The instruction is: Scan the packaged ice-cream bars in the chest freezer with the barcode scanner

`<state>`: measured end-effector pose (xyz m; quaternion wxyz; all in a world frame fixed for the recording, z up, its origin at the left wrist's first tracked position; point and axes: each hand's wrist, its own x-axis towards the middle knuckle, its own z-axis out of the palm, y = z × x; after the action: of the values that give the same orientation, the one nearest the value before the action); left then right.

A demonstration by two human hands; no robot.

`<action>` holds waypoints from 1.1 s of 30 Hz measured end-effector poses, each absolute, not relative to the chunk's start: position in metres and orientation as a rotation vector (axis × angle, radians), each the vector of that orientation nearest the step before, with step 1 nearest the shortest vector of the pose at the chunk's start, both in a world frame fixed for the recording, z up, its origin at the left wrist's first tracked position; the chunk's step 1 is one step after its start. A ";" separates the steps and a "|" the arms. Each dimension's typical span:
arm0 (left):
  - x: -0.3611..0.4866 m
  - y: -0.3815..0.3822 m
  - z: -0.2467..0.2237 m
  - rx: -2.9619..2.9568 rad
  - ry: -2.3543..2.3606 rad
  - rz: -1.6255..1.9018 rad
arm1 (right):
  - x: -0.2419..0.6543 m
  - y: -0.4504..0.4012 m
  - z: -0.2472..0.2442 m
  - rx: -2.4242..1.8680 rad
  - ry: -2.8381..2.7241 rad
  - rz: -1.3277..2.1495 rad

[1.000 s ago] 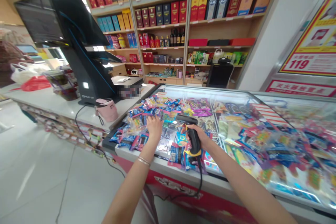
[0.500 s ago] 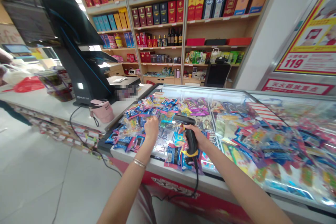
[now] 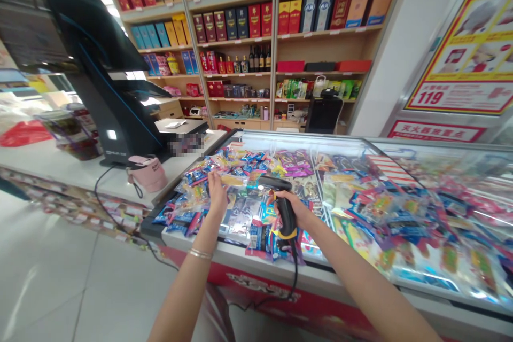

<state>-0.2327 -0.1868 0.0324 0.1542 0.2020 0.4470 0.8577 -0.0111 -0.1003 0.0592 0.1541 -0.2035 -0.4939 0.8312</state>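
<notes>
My right hand (image 3: 295, 206) is wrapped round the grip of a black and yellow barcode scanner (image 3: 285, 215). The scanner's head points left, and its cable hangs over the front edge of the glass-topped freezer case (image 3: 186, 239). My left hand (image 3: 217, 196) pinches one end of a clear snack packet (image 3: 234, 180) with something yellow inside. This packet stretches right, its blue end close to the scanner's head. Under and around both hands lie many blue and pink snack packets (image 3: 182, 222), with purple packets (image 3: 294, 160) farther back.
On the left counter (image 3: 86, 176) stand a black checkout terminal (image 3: 120, 117) and a pink cup (image 3: 147, 173). More snack packets (image 3: 404, 219) cover the glass at right. Shelves of boxes (image 3: 230, 24) rise behind. A cable (image 3: 120, 208) runs down the counter's front.
My left hand has turned, its fist loosening, and the clear packet now shows stretched toward the scanner. The scanner stays in my right hand. The whole view has shifted slightly.
</notes>
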 end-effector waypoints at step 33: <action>-0.214 -0.143 0.072 0.768 0.665 2.239 | -0.008 -0.103 0.056 -0.395 -1.559 2.467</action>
<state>-0.2141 -0.1431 0.0716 0.3348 0.2944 0.2549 0.8581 -0.0084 -0.1034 0.0561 0.0980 -0.1336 -0.5267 0.8337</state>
